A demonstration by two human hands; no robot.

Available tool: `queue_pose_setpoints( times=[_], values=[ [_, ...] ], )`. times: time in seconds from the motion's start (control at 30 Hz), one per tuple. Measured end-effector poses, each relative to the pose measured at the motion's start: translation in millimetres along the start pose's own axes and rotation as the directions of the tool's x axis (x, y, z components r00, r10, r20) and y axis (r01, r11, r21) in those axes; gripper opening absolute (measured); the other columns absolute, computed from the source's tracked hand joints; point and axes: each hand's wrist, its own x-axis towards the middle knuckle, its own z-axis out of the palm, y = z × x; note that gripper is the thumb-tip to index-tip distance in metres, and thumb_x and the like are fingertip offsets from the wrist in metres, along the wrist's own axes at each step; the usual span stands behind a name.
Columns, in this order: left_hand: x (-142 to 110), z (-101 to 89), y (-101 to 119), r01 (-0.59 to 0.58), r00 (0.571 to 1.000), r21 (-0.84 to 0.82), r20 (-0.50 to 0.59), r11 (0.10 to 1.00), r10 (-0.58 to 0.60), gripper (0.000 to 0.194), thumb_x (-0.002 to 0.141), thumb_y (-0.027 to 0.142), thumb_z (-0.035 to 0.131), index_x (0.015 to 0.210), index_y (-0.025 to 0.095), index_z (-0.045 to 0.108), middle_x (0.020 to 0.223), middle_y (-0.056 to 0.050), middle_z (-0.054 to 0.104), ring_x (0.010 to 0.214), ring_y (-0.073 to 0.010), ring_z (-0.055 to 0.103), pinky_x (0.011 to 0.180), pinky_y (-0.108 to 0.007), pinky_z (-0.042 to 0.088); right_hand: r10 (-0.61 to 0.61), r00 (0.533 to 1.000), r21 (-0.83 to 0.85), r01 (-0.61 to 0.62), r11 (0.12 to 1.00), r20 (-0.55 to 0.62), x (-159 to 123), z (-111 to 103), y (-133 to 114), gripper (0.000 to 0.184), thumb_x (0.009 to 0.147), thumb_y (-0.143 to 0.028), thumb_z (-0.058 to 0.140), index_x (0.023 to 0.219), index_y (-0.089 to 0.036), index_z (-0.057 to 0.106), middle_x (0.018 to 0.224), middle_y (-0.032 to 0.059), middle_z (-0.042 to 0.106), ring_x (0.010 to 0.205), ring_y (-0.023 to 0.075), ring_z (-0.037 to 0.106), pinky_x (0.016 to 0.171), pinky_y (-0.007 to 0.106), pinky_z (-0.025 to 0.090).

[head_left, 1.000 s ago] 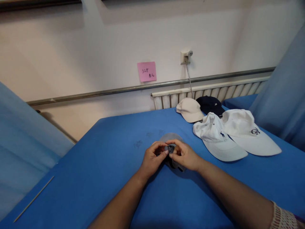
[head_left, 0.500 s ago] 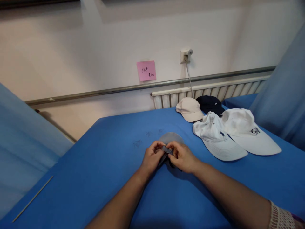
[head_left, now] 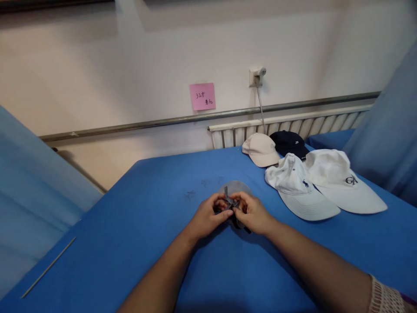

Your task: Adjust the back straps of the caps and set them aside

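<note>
A grey cap (head_left: 243, 187) lies on the blue-covered table, its rounded brim pointing away from me and much of it covered by my hands. A dark grey strap (head_left: 226, 192) at its back is pinched between my fingers, with one loose end sticking up. My left hand (head_left: 210, 214) is closed on the strap from the left. From the right, my right hand (head_left: 252, 213) is closed on it too, thumb and fingertips almost meeting those of the left. Exactly how the strap ends cross is too small to make out.
To the right lie a pale blue-white cap (head_left: 302, 193), a white cap (head_left: 345, 182), a beige cap (head_left: 260, 150) and a navy cap (head_left: 289, 142). A thin stick (head_left: 48, 267) rests at the table's left edge. Behind are a radiator (head_left: 234, 134) and rail (head_left: 163, 123).
The strap lay flat across between my fingertips; now one end points up and my hands are closer together. The view has shifted slightly.
</note>
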Motion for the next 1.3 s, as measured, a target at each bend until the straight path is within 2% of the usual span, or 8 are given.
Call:
queue_pose_setpoints(
  times=[0.3,0.53,0.7,0.8,0.93,1.1,1.2,1.3],
  values=[
    [3.8,-28.1,-6.4,-0.023,0.97,0.562,-0.189,0.827,0.155,0.025,0.086,0.022,0.047,0.095,0.021,0.07,0.089,-0.002,0.072,0.08,-0.0176,0.064,0.075,-0.028,0.046,0.022,0.998,0.372,-0.044,0.927,0.063,4.4,0.8,6.7,0.03,0.07,-0.024,0.061,0.1,-0.023,0.06,0.082,-0.0002,0.062,0.062,0.0116,0.053,0.054,0.023,0.04],
    [12.8,-42.5,-22.3,0.13,0.924,0.519,-0.371,0.845,0.086,0.026,0.083,0.027,0.046,0.089,0.02,0.071,0.085,-0.003,0.072,0.078,-0.0187,0.064,0.073,-0.028,0.044,-0.024,0.988,0.432,-0.044,0.901,0.151,-1.0,-6.7,0.9,0.022,0.071,-0.021,0.068,0.091,-0.022,0.059,0.063,-0.0062,0.051,0.051,0.008,0.043,0.049,0.021,0.035],
    [19.6,-57.8,-30.2,0.272,0.853,0.386,-0.52,0.882,-0.036,0.033,0.08,0.043,0.05,0.072,0.016,0.068,0.063,-0.002,0.064,0.06,-0.017,0.056,0.056,-0.025,0.037,-0.075,0.983,0.456,-0.009,0.89,0.165,-4.5,-8.3,-2.7,0.026,0.077,-0.034,0.066,0.099,-0.021,0.061,0.08,0.0007,0.061,0.061,0.0113,0.054,0.056,0.024,0.043],
    [18.5,-61.3,-27.1,0.274,0.853,0.47,-0.522,0.839,0.014,0.037,0.081,0.046,0.049,0.063,0.017,0.063,0.058,0.0,0.058,0.056,-0.0152,0.051,0.053,-0.025,0.032,0.053,0.996,0.289,-0.03,0.957,-0.071,5.5,-9.5,13.7,0.031,0.085,-0.04,0.055,0.108,-0.02,0.06,0.078,0.0027,0.064,0.069,0.0165,0.06,0.065,0.03,0.048],
    [14.0,-59.3,-15.8,0.238,0.843,0.506,-0.531,0.829,0.082,0.034,0.083,0.044,0.047,0.069,0.017,0.064,0.063,0.0,0.06,0.06,-0.0149,0.053,0.056,-0.024,0.034,0.176,0.896,-0.103,-0.237,0.966,-0.407,26.6,-18.7,48.1,0.039,0.079,-0.035,0.058,0.114,-0.018,0.06,0.113,0.0118,0.065,0.103,0.0262,0.06,0.091,0.041,0.046],
    [13.0,-54.5,-7.8,0.19,0.785,0.399,-0.611,0.897,0.105,0.029,0.081,0.04,0.05,0.073,0.017,0.065,0.068,-0.001,0.063,0.064,-0.0151,0.055,0.059,-0.024,0.038,0.296,0.915,-0.128,-0.339,0.932,-0.273,35.2,-24.3,57.0,0.055,0.074,-0.039,0.068,0.122,-0.014,0.058,0.119,0.0151,0.065,0.106,0.0288,0.061,0.091,0.04,0.045],
    [14.9,-55.3,-11.6,0.155,0.743,0.249,-0.667,0.956,0.054,0.027,0.078,0.04,0.054,0.071,0.016,0.063,0.067,-0.001,0.062,0.061,-0.0135,0.053,0.057,-0.024,0.039,0.392,0.919,0.22,-0.375,0.9,-0.04,28.9,-24.5,42.6,0.039,0.073,-0.043,0.071,0.097,-0.014,0.068,0.096,0.011,0.072,0.088,0.0252,0.066,0.076,0.034,0.051],
    [16.9,-62.1,-18.2,0.09,0.686,0.018,-0.726,0.996,-0.049,0.024,0.076,0.039,0.058,0.077,0.015,0.062,0.072,-0.002,0.061,0.057,-0.0115,0.052,0.054,-0.022,0.039,0.378,0.916,0.641,-0.371,0.672,0.133,24.3,-30.0,30.2,0.032,0.072,-0.041,0.074,0.089,-0.015,0.069,0.082,0.0063,0.073,0.07,0.0185,0.066,0.063,0.028,0.051]
  ],
)
